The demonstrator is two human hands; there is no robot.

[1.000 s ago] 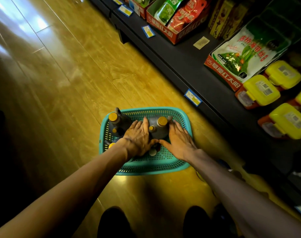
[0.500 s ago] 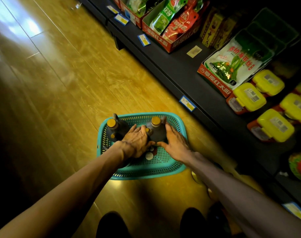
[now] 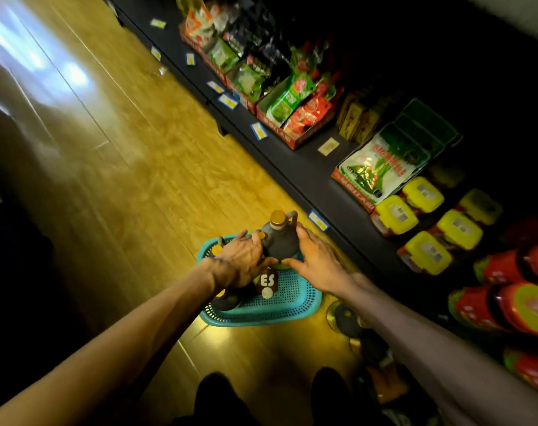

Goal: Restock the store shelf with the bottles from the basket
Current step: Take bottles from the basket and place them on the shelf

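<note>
A dark jug-shaped bottle (image 3: 280, 239) with a gold cap and a small handle is lifted above the teal basket (image 3: 289, 309), which sits on the wooden floor. My left hand (image 3: 244, 261) grips the bottle's left side and my right hand (image 3: 318, 261) grips its right side. Other dark bottles remain in the basket: one with a white-lettered label and white cap (image 3: 267, 284), and one lying at the near left corner (image 3: 226, 299). Another gold cap (image 3: 217, 249) shows behind my left hand. The dark store shelf (image 3: 310, 176) runs along the right.
The shelf holds red cartons of green and red snack bags (image 3: 295, 109), a box of white-green bags (image 3: 381, 167), yellow-lidded tubs (image 3: 427, 222) and red-green packs (image 3: 513, 302). Price tags (image 3: 317, 219) line its edge. Dark bottles (image 3: 349, 318) stand on the floor right of the basket. My shoes (image 3: 218, 392) are below.
Both hands have raised the gold-capped bottle out of the basket, up and toward the shelf. My view has tilted up and right, showing more shelf.
</note>
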